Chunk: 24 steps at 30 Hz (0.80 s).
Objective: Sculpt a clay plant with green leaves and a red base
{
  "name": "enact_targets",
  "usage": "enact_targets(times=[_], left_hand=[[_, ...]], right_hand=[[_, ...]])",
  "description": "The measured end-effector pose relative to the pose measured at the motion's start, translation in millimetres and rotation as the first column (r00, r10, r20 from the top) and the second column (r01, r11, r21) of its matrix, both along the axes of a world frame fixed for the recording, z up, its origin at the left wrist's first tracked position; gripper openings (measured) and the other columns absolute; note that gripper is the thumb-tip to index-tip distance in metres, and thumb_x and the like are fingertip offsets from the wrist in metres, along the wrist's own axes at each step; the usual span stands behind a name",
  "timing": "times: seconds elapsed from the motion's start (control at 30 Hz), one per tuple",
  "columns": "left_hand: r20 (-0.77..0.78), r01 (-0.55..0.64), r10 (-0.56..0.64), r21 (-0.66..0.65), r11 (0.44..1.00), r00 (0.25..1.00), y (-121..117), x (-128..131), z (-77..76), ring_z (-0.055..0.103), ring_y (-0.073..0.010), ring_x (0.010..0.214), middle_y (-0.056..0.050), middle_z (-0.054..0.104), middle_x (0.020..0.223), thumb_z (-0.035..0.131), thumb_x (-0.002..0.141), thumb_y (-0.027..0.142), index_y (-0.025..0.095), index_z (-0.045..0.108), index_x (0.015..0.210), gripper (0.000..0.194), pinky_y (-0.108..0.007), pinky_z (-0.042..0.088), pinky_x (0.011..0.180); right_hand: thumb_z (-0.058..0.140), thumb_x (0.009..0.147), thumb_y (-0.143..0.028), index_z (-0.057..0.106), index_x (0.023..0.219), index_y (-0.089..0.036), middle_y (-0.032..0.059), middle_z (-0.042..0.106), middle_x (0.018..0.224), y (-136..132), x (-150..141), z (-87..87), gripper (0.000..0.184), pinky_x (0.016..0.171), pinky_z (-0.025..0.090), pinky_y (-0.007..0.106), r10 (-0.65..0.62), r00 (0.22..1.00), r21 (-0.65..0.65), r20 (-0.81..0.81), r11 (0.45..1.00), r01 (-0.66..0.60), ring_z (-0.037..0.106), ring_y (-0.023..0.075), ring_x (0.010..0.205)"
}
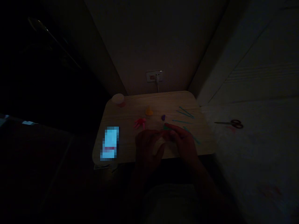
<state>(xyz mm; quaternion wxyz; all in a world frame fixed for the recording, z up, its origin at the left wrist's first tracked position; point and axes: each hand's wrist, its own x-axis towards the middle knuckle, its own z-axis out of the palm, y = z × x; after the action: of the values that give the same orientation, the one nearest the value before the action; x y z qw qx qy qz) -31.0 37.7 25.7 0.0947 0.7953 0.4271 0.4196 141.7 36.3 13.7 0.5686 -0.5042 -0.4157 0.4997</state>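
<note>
The picture is very dark. My right hand [184, 140] is closed, its fingertips at a small green piece [166, 127], perhaps modelling clay. From the left, my left hand [149, 144] reaches toward it, fingers stretched out and thumb apart below. The fingertips of both hands meet or overlap, and what lies between them is hard to make out. Just beyond my left hand sits a pink-red figure with thin limbs [140, 122]. An orange lump [149, 111] and a small purple lump [163, 117] lie farther back. Several thin teal sticks [185, 112] lie to the right.
A wooden table [130, 146] with rounded corners carries everything. A lit, blurred phone [110, 143] lies at its left, and a pale cup [118, 99] stands back left. Scissors [231, 123] rest on a light surface at right. A wall socket [154, 76] holds a plug.
</note>
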Motion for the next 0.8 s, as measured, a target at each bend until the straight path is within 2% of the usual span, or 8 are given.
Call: enact_targets(times=[0.07, 0.13, 0.2, 0.27, 0.4, 0.53, 0.73, 0.8], left_hand=[[-0.002, 0.05, -0.05, -0.017, 0.999, 0.999, 4.7, 7.6, -0.6, 0.065, -0.0277, 0.119, -0.008, 0.074, 0.123, 0.069, 0.098, 0.028, 0.027, 0.068, 0.128, 0.03, -0.047, 0.048, 0.107], [0.025, 0.088, -0.087, -0.041, 0.995, 0.996, 9.1, 11.0, -2.9, 0.065, -0.0267, 0.118, -0.008, 0.075, 0.122, 0.067, 0.1, 0.027, 0.026, 0.071, 0.125, 0.025, -0.046, 0.048, 0.107], [0.066, 0.122, -0.118, -0.059, 0.991, 0.991, 11.5, 11.1, -4.7, 0.066, -0.0255, 0.114, -0.008, 0.076, 0.118, 0.065, 0.102, 0.026, 0.025, 0.073, 0.12, 0.02, -0.045, 0.05, 0.104], [0.105, 0.143, -0.135, -0.067, 0.988, 0.985, 11.6, 9.8, -5.1, 0.068, -0.0252, 0.112, -0.008, 0.077, 0.116, 0.066, 0.102, 0.027, 0.025, 0.074, 0.119, 0.019, -0.045, 0.053, 0.101], [0.162, 0.162, -0.147, -0.08, 0.984, 0.976, 9.3, 7.2, -3.0, 0.07, -0.0256, 0.11, -0.008, 0.078, 0.116, 0.069, 0.1, 0.029, 0.026, 0.075, 0.118, 0.02, -0.045, 0.055, 0.099], [0.204, 0.2, -0.173, -0.118, 0.973, 0.963, 9.0, 7.1, -0.7, 0.071, -0.0258, 0.11, -0.009, 0.079, 0.115, 0.075, 0.096, 0.03, 0.024, 0.077, 0.117, 0.021, -0.044, 0.057, 0.097], [0.326, 0.193, -0.141, -0.134, 0.972, 0.935, 9.7, 8.2, 1.8, 0.074, -0.0231, 0.097, -0.006, 0.081, 0.098, 0.075, 0.096, 0.025, 0.025, 0.08, 0.097, 0.005, -0.04, 0.061, 0.088], [0.387, 0.188, -0.126, -0.127, 0.974, 0.914, 9.4, 7.4, 1.0, 0.075, -0.0216, 0.093, -0.005, 0.081, 0.094, 0.078, 0.093, 0.024, 0.024, 0.079, 0.093, 0.001, -0.037, 0.061, 0.084]], right_hand=[[0.066, 0.1, -0.051, 0.074, 0.136, -0.027, 0.0076, 0.085, 0.111, -2.3, -1.5, -0.6, 0.044, 0.088, 0.068, 0.043, 0.057, 0.996, 0.031, 0.074, 0.998, -0.06, 0.082, 0.0263, 0.099], [0.061, 0.104, -0.053, 0.069, 0.144, -0.03, 0.0083, 0.08, 0.128, -5.0, -2.5, -0.6, 0.047, 0.1, 0.064, 0.046, 0.085, 0.983, 0.077, 0.163, 0.992, -0.098, 0.075, 0.0286, 0.121], [0.057, 0.106, -0.053, 0.065, 0.148, -0.033, 0.0076, 0.072, 0.144, -7.8, -3.7, 0.1, 0.047, 0.116, 0.053, 0.05, 0.087, 0.969, 0.119, 0.229, 0.986, -0.117, 0.063, 0.0291, 0.14], [0.053, 0.108, -0.052, 0.061, 0.152, -0.034, 0.0064, 0.065, 0.153, -10.2, -5.1, 1.7, 0.048, 0.125, 0.044, 0.052, 0.103, 0.959, 0.137, 0.265, 0.98, -0.143, 0.055, 0.0282, 0.148], [0.05, 0.11, -0.05, 0.055, 0.157, -0.035, 0.005, 0.059, 0.16, -12.7, -6.5, 5.9, 0.05, 0.128, 0.039, 0.05, 0.166, 0.952, 0.146, 0.258, 0.967, -0.209, 0.052, 0.0262, 0.151], [0.05, 0.11, -0.048, 0.052, 0.159, -0.037, 0.0041, 0.06, 0.16, -13.2, -4.8, 10.2, 0.05, 0.127, 0.041, 0.049, 0.206, 0.95, 0.141, 0.234, 0.96, -0.243, 0.05, 0.0258, 0.153], [0.055, 0.108, -0.051, 0.057, 0.155, -0.037, 0.003, 0.056, 0.162, -16.7, -4.4, 15.1, 0.049, 0.13, 0.034, 0.056, 0.258, 0.956, 0.09, 0.138, 0.958, -0.272, 0.048, 0.0282, 0.154], [0.055, 0.107, -0.053, 0.06, 0.152, -0.037, 0.0039, 0.06, 0.159, -17.2, -5.1, 14.4, 0.048, 0.129, 0.037, 0.056, 0.264, 0.96, 0.077, 0.093, 0.959, -0.272, 0.053, 0.0289, 0.151]])
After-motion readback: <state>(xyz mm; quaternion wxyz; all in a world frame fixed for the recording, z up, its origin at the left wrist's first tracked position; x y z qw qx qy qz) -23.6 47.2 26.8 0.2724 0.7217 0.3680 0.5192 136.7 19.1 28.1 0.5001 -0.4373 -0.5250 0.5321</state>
